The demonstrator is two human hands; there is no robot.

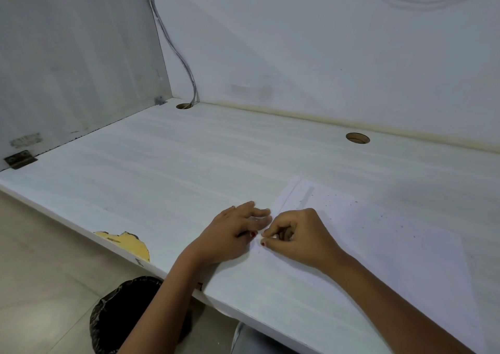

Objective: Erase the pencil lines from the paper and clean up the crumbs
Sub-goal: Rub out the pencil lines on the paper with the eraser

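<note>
A white sheet of paper (pixel 384 234) lies on the white desk (pixel 162 169), at the right. Dark eraser crumbs (pixel 378 219) are scattered over its far part, beside a faint grey pencil line (pixel 305 195). My right hand (pixel 295 238) rests on the paper's left edge with its fingers curled, pinching a small whitish thing, apparently an eraser (pixel 274 237), mostly hidden by the fingers. My left hand (pixel 232 230) lies flat on the desk right next to it, fingers straight, its fingertips touching the paper's edge.
The desk has two round cable holes (pixel 357 138), one (pixel 184 106) with a cable running up the wall. A side panel stands at the left. The front edge is chipped yellow (pixel 130 242). A black-lined bin (pixel 127 315) stands on the floor below.
</note>
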